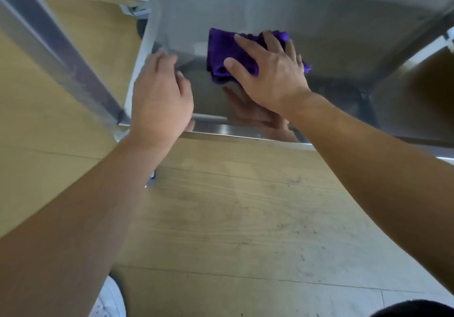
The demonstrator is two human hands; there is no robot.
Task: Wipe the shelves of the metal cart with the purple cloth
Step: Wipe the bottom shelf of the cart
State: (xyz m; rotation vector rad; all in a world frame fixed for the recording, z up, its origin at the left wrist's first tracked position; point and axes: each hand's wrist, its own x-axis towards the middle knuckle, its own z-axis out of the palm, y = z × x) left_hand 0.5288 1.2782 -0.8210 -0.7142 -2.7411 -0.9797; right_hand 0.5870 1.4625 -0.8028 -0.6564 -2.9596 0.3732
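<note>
Head view: spread right hand [267, 71] presses purple cloth [221, 54], long axis left-right, on shelf [344, 46].

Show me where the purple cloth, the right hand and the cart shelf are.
Cloth [221, 49], head view, its bare left part.
Right hand [269, 72], head view, the back of the hand.
Shelf [344, 46], head view, bare metal right of the hand.

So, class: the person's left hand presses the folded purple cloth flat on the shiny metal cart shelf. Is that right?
Not quite: it is the right hand that presses the folded purple cloth flat on the shiny metal cart shelf, as the head view shows.
</note>
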